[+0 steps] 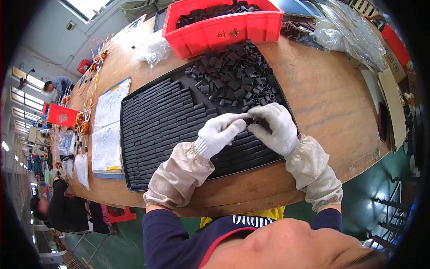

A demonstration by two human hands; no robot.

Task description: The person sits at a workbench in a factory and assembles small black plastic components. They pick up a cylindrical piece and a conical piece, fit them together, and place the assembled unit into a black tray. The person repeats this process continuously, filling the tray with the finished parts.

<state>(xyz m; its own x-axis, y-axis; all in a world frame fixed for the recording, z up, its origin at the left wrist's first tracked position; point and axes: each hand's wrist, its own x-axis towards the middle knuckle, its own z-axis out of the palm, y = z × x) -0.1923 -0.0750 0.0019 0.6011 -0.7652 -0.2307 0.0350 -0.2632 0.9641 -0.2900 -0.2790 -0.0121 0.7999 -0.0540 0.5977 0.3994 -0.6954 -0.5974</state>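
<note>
In white work gloves, my left hand (222, 130) and my right hand (277, 127) meet above the near right part of a black tray (188, 81). Their fingertips pinch a small black tube (249, 120) between them, partly hidden by the gloves. Short black tubes (156, 125) lie end to end in close rows over the tray's left and near side. Beyond my hands, a loose heap of similar black tubes (233, 74) covers the far right of the tray, some standing on end and others on their sides.
Behind the tray, a red plastic bin (224, 38) holds more black pieces. Papers on a blue clipboard (107, 127) lie left of it. Clear plastic bags (154, 51) and copper-coloured coils (83, 123) sit on the wooden table (318, 103). Cardboard (392, 107) stands at right. Other people are at left.
</note>
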